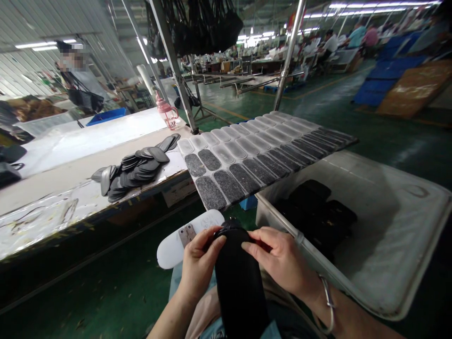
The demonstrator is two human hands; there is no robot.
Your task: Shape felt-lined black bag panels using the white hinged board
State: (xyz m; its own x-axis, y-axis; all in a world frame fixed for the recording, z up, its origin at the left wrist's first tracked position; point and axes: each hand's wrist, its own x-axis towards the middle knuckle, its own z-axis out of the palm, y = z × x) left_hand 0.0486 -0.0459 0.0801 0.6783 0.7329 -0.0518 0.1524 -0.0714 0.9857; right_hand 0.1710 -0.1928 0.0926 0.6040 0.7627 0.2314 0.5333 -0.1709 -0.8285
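My feed: left hand (199, 262), right hand (282, 260) pinch black piece (237, 275) by its edges; uneven pull (I judge) could skew it.

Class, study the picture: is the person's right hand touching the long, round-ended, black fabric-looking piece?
Touching. The head view shows the right hand pinching the black piece near its rounded upper end, thumb tip against its face.

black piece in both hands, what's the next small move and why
Perhaps smooth the far end of the black piece by pressing along its rim: the left hand and right hand pinch it on opposite sides there, and the edge between them looks uneven, though its detail is hard to make out.
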